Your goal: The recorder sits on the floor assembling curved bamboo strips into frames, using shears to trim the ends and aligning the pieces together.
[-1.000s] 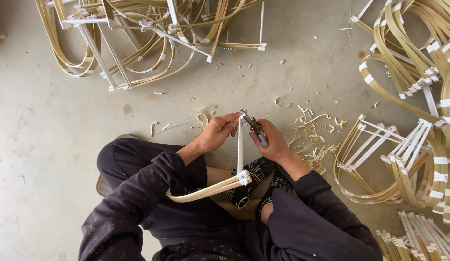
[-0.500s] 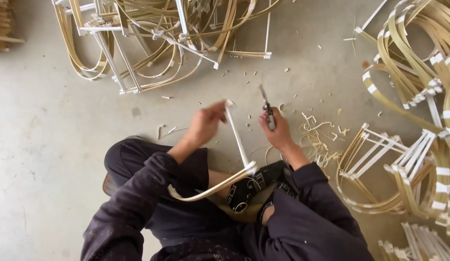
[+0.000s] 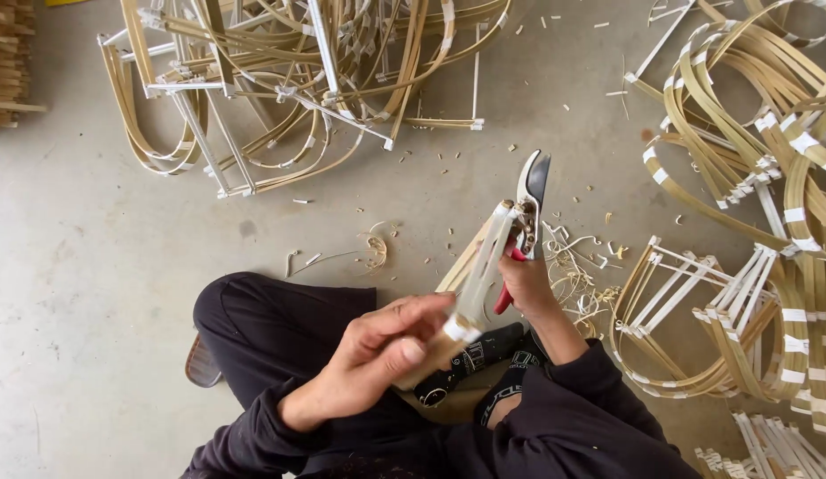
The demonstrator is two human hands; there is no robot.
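My left hand (image 3: pixel 386 350) grips the taped lower end of a bent bamboo-strip frame (image 3: pixel 478 275), which points up and away toward the shears. My right hand (image 3: pixel 524 284) holds red-handled pruning shears (image 3: pixel 528 200), blades slightly apart and pointing away, right beside the frame's far end. Both hands are above my lap. I sit on the concrete floor with dark trousers and dark sleeves.
A pile of finished bamboo frames with white tape (image 3: pixel 298 80) lies ahead. More curved frames (image 3: pixel 750 177) are stacked at the right. Shavings and offcuts (image 3: pixel 377 248) litter the floor. A sandal (image 3: pixel 203 359) shows at my left knee.
The frame has been turned and raised, its end now pointing at the camera. My left hand slid down to its taped end. The shears came in beside the frame's far tip.
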